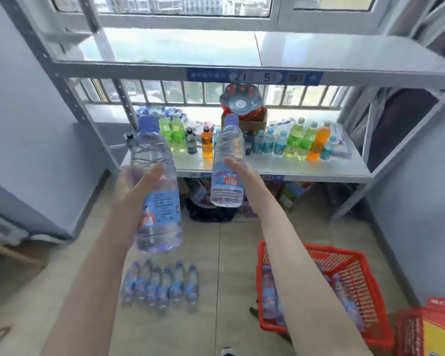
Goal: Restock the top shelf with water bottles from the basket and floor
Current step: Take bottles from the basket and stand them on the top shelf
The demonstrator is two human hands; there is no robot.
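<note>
My left hand [135,187] grips a clear water bottle [154,186] with a blue cap and blue label, held upright in front of me. My right hand [238,167] holds a second water bottle [228,163] of the same kind, a little higher and farther out. Both bottles hang below the bare grey top shelf [242,51]. On the floor stands a row of several water bottles [162,285]. A red basket [355,281] at lower right holds more water bottles [270,296], partly hidden by my right forearm.
The lower shelf [280,168] carries green, orange and teal drink bottles, a cardboard box and a red bowl. Grey shelf uprights stand at left and right. A black bag lies under the shelf. A red and yellow box sits at the bottom right corner.
</note>
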